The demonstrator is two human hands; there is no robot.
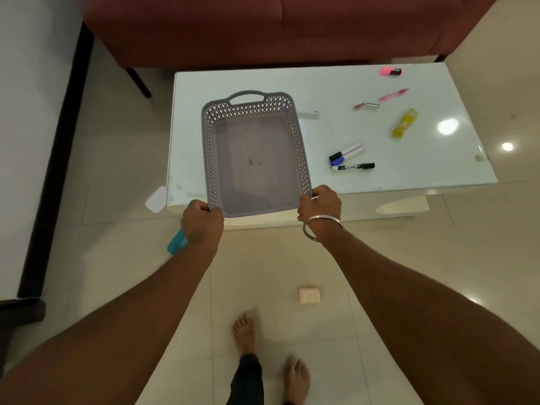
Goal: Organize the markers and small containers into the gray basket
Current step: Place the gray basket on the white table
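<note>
1. Here the left hand (pixel 201 222) and the right hand (pixel 320 206) hold the gray basket (pixel 298 147) by its near corners, with the fingers of each hand curled round the rim.
2. The basket stretches away from the two hands over the white table (pixel 423 171). Its near end, between the hands, sticks out past the table edge. I cannot tell if it rests on the table.
3. Nothing of the task lies inside the basket.
4. Beyond the right hand, near to it, are two markers (pixel 347 154) side by side and a black marker (pixel 353 166).
5. Farther from this hand lie a yellow highlighter (pixel 404 123), two small tubes (pixel 366 105), a pink pen (pixel 393 95) and a pink highlighter (pixel 391 71)
6. A metal bangle (pixel 320 226) sits on the right wrist
</note>
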